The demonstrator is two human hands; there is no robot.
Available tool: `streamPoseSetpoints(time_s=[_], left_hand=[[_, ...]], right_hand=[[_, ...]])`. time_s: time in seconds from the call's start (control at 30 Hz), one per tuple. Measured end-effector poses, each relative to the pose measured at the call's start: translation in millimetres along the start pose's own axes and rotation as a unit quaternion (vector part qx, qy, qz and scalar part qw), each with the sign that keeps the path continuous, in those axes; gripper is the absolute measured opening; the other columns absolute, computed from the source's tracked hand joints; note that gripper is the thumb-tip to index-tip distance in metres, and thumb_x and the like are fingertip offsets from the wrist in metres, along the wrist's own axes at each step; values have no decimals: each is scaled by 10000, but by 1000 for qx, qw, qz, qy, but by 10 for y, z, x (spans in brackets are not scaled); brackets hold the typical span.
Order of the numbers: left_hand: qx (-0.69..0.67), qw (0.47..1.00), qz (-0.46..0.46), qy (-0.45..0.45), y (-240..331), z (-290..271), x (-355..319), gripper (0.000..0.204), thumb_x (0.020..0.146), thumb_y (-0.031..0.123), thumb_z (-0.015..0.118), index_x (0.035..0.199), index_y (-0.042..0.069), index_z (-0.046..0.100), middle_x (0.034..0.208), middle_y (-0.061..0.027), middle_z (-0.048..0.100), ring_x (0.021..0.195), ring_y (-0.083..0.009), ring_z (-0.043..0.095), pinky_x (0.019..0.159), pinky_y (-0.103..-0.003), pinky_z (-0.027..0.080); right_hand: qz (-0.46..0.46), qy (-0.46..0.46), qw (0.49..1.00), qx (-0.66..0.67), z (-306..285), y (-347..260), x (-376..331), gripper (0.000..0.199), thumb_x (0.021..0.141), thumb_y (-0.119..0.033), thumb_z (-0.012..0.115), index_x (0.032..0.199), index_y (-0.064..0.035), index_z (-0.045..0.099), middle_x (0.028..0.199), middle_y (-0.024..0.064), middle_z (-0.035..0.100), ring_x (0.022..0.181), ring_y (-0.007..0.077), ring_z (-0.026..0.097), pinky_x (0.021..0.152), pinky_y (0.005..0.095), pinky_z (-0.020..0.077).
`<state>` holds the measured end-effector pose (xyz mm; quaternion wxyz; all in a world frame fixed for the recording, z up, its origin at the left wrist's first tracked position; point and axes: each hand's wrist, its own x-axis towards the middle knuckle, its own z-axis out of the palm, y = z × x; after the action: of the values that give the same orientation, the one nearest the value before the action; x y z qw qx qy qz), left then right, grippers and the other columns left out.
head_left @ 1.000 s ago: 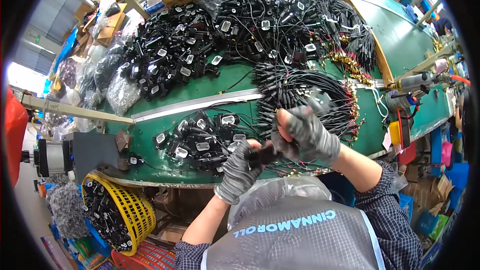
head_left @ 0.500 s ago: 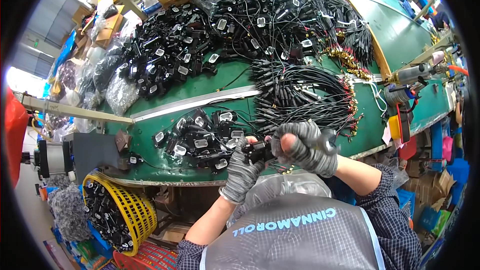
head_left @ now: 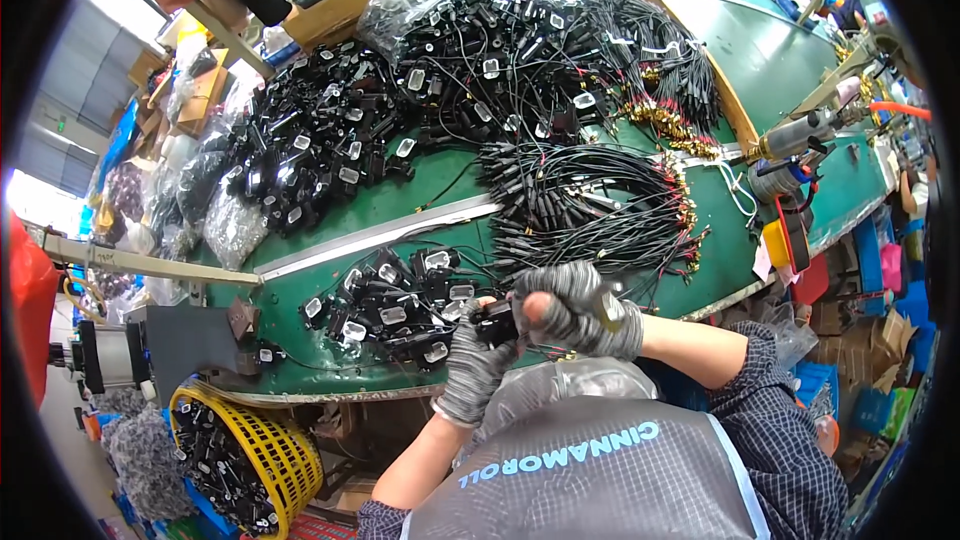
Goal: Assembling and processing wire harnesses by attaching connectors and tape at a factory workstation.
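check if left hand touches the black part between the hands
Touching: the head view shows the left hand gripping the black part at its left end.

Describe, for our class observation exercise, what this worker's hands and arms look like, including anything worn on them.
The left hand and right hand wear matching knitted gloves, streaked grey, black and white; the right thumb tip is uncovered. Dark sleeves with a fine pale check leave much of both forearms bare.
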<state>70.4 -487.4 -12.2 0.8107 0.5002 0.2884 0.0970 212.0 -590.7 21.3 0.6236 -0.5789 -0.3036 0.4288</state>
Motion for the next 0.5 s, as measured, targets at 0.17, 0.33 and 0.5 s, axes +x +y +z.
streamPoseSetpoints(time_s=[0.17,0.33,0.5], left_hand=[[505,804,312,-20,-74,-105,27,481,584,-68,626,996,81,427,858,-33,522,765,-128,512,696,-260,447],[251,955,155,-8,44,-21,-3,415,593,-54,615,950,80,451,809,-65,525,731,-178,530,668,-272,445],[114,989,92,-1,139,170,-10,380,596,-50,597,926,81,463,798,-74,530,724,-186,539,643,-279,447]], right_hand=[[183,-106,966,151,-183,-50,149,481,806,-500,433,786,-28,519,593,77,529,412,150,460,391,248,373],[110,59,985,121,-144,-366,-25,496,802,-506,441,648,-40,517,534,72,519,377,144,460,359,238,359],[-188,45,967,-164,183,-346,-17,534,807,-535,401,555,-68,458,518,69,513,346,122,458,317,233,352]])
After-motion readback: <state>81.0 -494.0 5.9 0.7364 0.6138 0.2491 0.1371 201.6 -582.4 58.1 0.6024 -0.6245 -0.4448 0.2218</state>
